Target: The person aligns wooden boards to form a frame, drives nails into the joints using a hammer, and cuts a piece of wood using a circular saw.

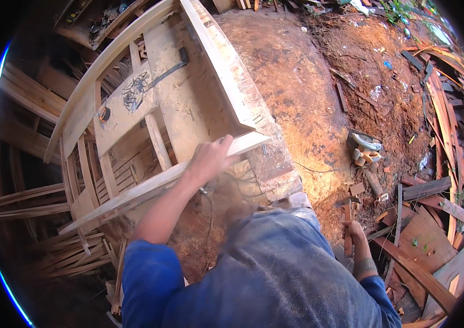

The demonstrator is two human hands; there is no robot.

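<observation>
My left hand (211, 158) is wrapped over the end of a pale wooden rail (161, 179) on the near side of a large wooden frame. Just beyond that hand, the rail meets a long side board (218, 65) at a corner. Thin nails (264, 147) stick out by the rail's end. Out to the right and low, my right hand (356, 235) grips a hammer (347, 221) by its wooden handle, head upward, apart from the frame. On a panel inside the frame lie a pile of nails (135, 92) and a dark square-shaped tool (174, 70).
A worn wooden beam (275, 164) runs under the frame's right side. Bare reddish ground (308, 93) lies beyond it. Scrap boards (426, 240) clutter the right, near a pair of sandals (365, 156). Stacked planks (30, 90) stand at the left. A small round orange-and-black object (103, 113) sits on the panel.
</observation>
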